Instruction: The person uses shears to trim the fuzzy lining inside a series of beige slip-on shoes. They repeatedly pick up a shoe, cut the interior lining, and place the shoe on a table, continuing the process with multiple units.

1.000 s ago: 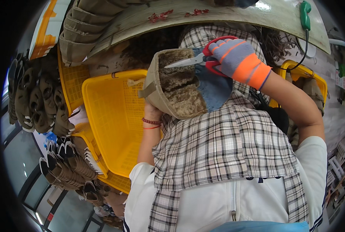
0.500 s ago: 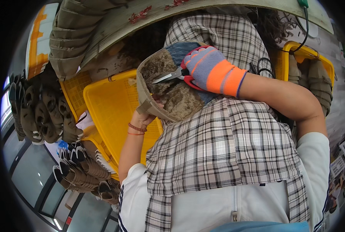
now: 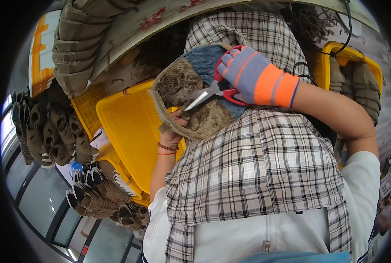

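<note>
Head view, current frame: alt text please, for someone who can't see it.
A gloved right hand holds red-handled scissors over the brown and blue lining of a fleecy, open-topped piece, which the bare left hand holds at its lower-left edge. Below is a plaid apron; at left, a yellow basket and stacked brown pieces.

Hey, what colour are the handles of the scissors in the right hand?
The scissor handles are red; they show best in the head view.
</note>
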{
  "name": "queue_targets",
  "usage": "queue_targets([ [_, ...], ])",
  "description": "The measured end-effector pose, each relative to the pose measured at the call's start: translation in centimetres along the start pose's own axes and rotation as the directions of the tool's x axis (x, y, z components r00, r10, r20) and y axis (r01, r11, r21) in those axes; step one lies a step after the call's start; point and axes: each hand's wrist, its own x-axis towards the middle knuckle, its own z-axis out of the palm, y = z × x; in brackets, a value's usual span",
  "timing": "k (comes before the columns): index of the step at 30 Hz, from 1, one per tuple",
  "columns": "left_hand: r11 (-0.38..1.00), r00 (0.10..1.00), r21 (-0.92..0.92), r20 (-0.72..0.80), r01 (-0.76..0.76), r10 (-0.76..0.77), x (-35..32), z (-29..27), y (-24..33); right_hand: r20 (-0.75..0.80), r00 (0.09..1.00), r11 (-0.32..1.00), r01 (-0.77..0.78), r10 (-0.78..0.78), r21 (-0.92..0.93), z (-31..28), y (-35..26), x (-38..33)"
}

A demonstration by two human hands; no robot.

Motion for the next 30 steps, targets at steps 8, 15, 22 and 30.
queue_targets([
  [8,0.996,0.995,-0.070,-0.086,0.053,-0.059,-0.1,-1.1,-0.3,-0.054,0.997,0.984,0.052,-0.063,-0.172,1.1,-1.5,1.1],
  [15,0.999,0.989,-0.035,-0.144,0.017,-0.022,-0.2,-0.8,-0.4,-0.066,0.994,0.987,0.072,-0.083,-0.144,0.8,-1.9,1.4],
  [22,0.997,0.995,-0.078,-0.101,0.019,-0.027,-0.4,-2.0,-1.2,-0.109,0.994,1.000,0.008,-0.005,0.021,-0.7,-0.2,-1.1],
  [30,0.995,0.992,0.045,0.090,-0.089,0.085,1.2,1.0,2.6,-0.038,0.893,0.437,-0.182,0.448,0.881,-2.7,-5.5,-1.7],
])
